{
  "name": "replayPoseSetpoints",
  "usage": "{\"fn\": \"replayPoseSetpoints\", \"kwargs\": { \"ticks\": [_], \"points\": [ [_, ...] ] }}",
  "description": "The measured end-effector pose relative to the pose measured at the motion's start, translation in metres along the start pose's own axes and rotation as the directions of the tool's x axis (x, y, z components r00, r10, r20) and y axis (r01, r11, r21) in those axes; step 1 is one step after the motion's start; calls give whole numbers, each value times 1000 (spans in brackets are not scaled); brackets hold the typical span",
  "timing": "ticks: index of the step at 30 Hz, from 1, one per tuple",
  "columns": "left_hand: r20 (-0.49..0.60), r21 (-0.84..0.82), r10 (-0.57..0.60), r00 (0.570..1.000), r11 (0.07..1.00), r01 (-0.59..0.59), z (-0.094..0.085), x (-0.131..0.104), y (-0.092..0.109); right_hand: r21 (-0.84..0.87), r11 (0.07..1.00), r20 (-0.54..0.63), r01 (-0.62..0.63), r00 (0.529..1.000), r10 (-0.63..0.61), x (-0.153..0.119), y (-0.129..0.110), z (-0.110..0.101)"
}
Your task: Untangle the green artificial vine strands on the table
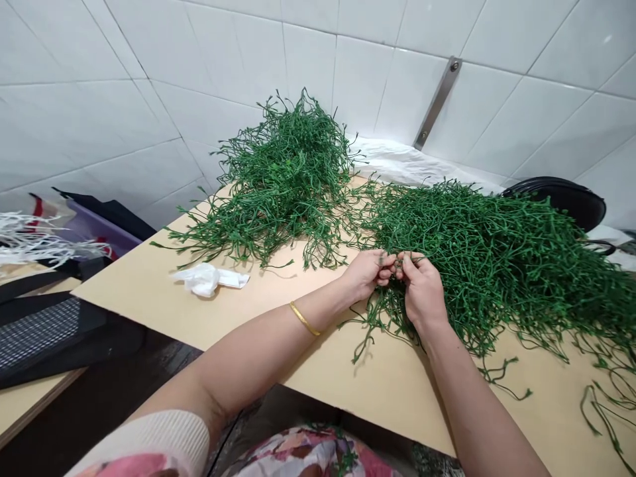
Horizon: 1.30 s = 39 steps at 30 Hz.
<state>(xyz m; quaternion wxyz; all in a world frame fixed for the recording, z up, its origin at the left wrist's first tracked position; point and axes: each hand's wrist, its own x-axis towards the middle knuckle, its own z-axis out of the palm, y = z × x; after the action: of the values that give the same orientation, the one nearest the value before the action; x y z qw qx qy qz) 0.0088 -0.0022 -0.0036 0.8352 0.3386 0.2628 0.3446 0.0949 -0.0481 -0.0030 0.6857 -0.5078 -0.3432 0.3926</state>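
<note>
My left hand (370,271) and my right hand (421,281) meet fingertip to fingertip at the front edge of a large heap of green cords with knotted ends (477,258). Both are closed in a pinch on a thin green cord, most of it hidden by the fingers. Loose cords hang below and between the hands onto the table. Farther back on the left rises a second, taller pile of the same green cords (293,172). A few single cords (365,338) lie just in front of my left wrist.
The pale wooden table (318,371) ends close to my body. A crumpled white tissue (203,278) lies left of my forearm. Behind the right heap sits a black round-edged case (559,195). White cords (40,242) and a black mesh item (40,338) are at far left. A tiled wall stands behind.
</note>
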Motion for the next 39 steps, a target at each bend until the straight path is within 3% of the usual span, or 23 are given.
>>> {"fn": "replayPoseSetpoints", "kwargs": {
  "ticks": [5, 10, 13, 22, 27, 29, 32, 33, 34, 36, 39],
  "points": [
    [-19, -86, -86, 996, 993, 84, 0, 1, 4, 64, 997, 91, -46, 995, 40, 2, -1, 2],
    [167, -84, -98, 981, 990, 113, -3, -1, 9, 194, 964, 221, -181, 966, 137, 6, -14, -10],
    [210, -96, -79, 974, 990, 101, -2, -4, 11, 225, 953, 274, -203, 952, 138, 6, -20, -15],
    [171, -285, -37, 985, 955, 86, 7, -8, 9, 243, 953, 358, -180, 930, 84, 11, -21, -18],
    [79, -410, 24, 997, 912, 10, 0, -2, 24, 279, 943, 491, -182, 871, 23, 0, -30, -8],
    [24, -394, 80, 997, 917, -64, -6, 2, 26, 236, 961, 467, -146, 884, 19, -2, -31, -5],
    [-30, -255, 91, 995, 962, -96, -12, 6, 22, -7, 998, 273, 57, 961, -53, 3, -29, -11],
    [-36, -195, 98, 995, 975, -103, -12, 6, 19, -176, 973, 202, 148, 973, -111, 6, -28, -15],
    [-41, -140, 103, 994, 984, -108, -12, 6, 17, -393, 891, 155, 228, 971, -180, 9, -27, -20],
    [-50, -61, 125, 991, 990, -128, -10, 4, 14, -756, 569, 121, 324, 923, -365, 12, -24, -30],
    [-71, 2, 156, 985, 988, -157, -9, 0, 14, -952, 60, 234, 301, 840, -489, 13, -20, -37]
  ]
}}
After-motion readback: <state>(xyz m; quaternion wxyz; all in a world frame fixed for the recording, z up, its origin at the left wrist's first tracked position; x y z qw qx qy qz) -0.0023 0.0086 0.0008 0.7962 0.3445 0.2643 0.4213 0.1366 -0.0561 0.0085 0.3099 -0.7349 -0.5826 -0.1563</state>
